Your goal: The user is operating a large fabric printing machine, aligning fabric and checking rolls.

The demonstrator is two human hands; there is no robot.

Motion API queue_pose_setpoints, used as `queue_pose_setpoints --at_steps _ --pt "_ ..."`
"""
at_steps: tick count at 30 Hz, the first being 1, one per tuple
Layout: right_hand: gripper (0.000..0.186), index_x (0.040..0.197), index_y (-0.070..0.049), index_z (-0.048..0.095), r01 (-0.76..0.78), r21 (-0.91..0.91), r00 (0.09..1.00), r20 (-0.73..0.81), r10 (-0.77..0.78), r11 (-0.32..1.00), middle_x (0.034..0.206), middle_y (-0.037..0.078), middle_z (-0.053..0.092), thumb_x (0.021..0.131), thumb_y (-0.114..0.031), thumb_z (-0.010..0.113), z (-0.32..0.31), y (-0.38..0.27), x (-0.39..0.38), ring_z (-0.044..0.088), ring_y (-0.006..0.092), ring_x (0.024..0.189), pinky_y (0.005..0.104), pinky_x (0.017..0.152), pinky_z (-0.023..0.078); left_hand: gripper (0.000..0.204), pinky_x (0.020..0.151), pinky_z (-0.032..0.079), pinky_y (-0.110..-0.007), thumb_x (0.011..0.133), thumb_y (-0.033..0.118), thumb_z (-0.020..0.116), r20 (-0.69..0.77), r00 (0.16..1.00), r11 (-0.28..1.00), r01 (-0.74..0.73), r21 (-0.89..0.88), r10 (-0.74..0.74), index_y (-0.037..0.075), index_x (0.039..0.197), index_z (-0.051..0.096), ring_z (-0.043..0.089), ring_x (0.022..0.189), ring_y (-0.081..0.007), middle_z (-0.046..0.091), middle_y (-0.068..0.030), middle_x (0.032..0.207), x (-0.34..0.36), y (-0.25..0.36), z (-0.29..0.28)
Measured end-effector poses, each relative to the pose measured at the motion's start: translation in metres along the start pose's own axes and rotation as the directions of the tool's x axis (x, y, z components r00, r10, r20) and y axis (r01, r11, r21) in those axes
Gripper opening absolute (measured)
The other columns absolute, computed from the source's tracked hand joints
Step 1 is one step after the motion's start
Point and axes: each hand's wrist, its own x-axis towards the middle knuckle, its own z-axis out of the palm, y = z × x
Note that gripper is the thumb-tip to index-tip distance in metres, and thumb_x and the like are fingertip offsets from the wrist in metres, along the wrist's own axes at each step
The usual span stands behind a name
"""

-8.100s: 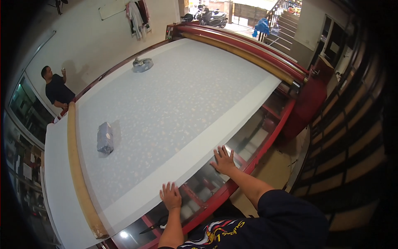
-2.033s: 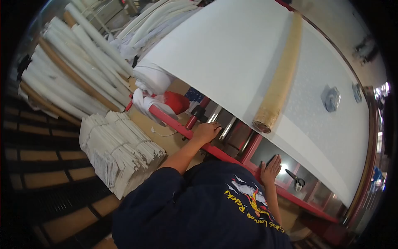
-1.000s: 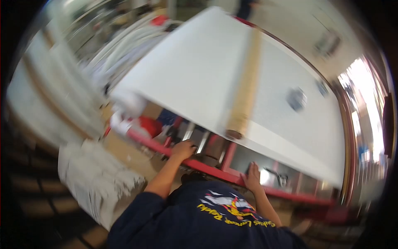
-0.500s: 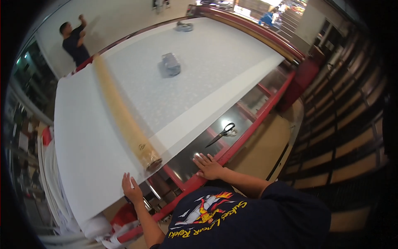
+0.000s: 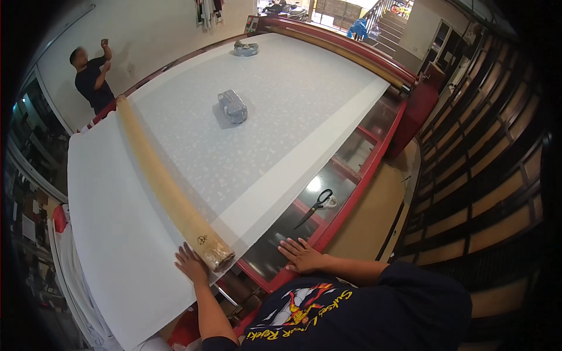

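My left hand lies with its fingers spread on the white sheet, right beside the near end of a long brown cardboard tube. That tube lies across the sheet, its near end wrapped in clear tape. My right hand rests flat, fingers apart, at the red edge of the machine table. Neither hand holds anything. Black-handled scissors lie on the dark metal surface beyond my right hand. A speckled thin sheet covers the white one, with a grey wrapped bundle on it.
A second wrapped bundle sits at the far edge. Red frame rails border the table, with a roller at the far end. Another person stands at the far left, arms raised. A dark slatted rack stands on the right.
My left hand has moved forward onto the sheet, up against the tube's end. My right hand stays at the table edge. The whole view has shifted slightly.
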Motion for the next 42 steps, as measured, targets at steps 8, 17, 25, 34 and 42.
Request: queue_pose_setpoints --at_steps 8,17,25,34,42 --pt "0.08 0.164 -0.013 0.015 -0.03 0.044 0.998 0.062 0.027 0.999 0.172 0.013 0.009 0.103 -0.057 0.042 -0.006 -0.004 0.002 0.006 0.0337 0.159 0.0582 0.124 0.004 0.057 0.119 0.013 -0.069 0.108 0.041 0.037 0.027 1.0 0.994 0.013 0.105 -0.016 0.02 0.161 0.032 0.021 0.154 -0.04 0.031 -0.0131 0.165 0.0 0.001 -0.013" --pt "0.087 0.163 -0.01 0.016 -0.036 0.019 0.942 0.334 0.028 0.999 0.171 0.015 0.012 0.1 -0.059 0.05 -0.044 0.009 0.018 0.009 0.0359 0.158 0.0571 0.124 0.013 0.049 0.121 0.023 -0.06 0.096 0.017 0.057 -0.46 0.882 0.802 -0.348 -0.485 0.104 0.01 0.145 0.054 0.036 0.145 -0.0439 0.042 -0.0229 0.154 -0.004 0.138 -0.074" --pt "0.072 0.152 -0.008 0.043 -0.003 0.333 0.998 -0.056 0.023 0.943 0.135 0.031 0.058 0.094 -0.044 0.069 -0.18 0.102 0.186 0.055 0.0457 0.126 0.0483 0.106 0.046 0.059 0.122 0.017 -0.063 0.098 0.043 0.056 -0.005 0.938 0.921 -0.342 -0.184 0.347 0.017 0.151 0.051 0.026 0.152 -0.0429 0.038 -0.0201 0.16 -0.02 0.217 0.018" --pt "0.108 0.162 -0.017 0.021 -0.147 0.378 0.86 -0.407 0.307 0.914 0.153 0.038 0.031 0.081 -0.056 0.08 -0.25 0.263 0.413 0.04 0.0521 0.139 0.0527 0.112 0.041 0.059 0.117 0.023 -0.066 0.094 0.048 0.061 -0.031 0.936 0.929 -0.353 -0.113 0.351 0.021 0.145 0.057 0.041 0.145 -0.0378 0.051 -0.0149 0.151 -0.02 0.23 0.007" --pt "0.113 0.164 -0.027 0.019 -0.546 0.323 0.756 -0.208 0.621 0.773 0.162 0.032 0.021 0.076 -0.067 0.077 -0.318 0.277 0.587 0.032 0.0469 0.147 0.0563 0.112 0.038 0.054 0.114 0.027 -0.066 0.092 0.051 0.064 0.047 0.958 0.958 -0.28 -0.063 0.283 0.031 0.141 0.061 0.046 0.141 -0.0352 0.057 -0.0068 0.146 -0.011 0.233 0.0"
